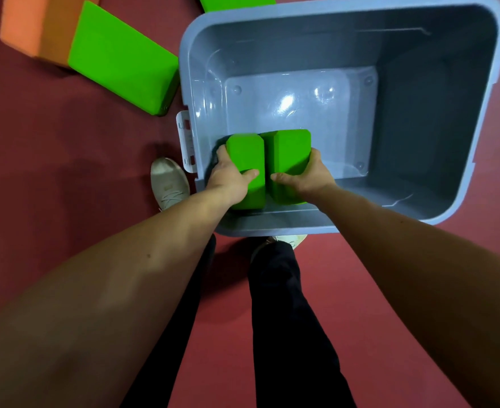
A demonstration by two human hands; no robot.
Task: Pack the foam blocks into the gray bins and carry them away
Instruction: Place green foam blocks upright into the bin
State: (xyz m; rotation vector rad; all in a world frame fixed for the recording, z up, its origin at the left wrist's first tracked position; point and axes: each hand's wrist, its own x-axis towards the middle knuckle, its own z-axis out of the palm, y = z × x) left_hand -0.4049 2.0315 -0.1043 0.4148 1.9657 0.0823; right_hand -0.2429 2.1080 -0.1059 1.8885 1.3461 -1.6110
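Seen from above: the left hand [233,178] and right hand [303,175] each grip a green foam block [245,151], [287,148], side by side inside the gray bin [419,119] (near its front wall). Next: release them, then fetch blocks from the floor [66,160].

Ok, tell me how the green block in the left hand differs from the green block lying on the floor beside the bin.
The held block is inside the gray bin; the floor block lies outside it on the red floor. The held block stands on edge, narrow face up, in the grip of the left hand; the floor block shows its broad face, with no hand on it. Both are bright green foam.
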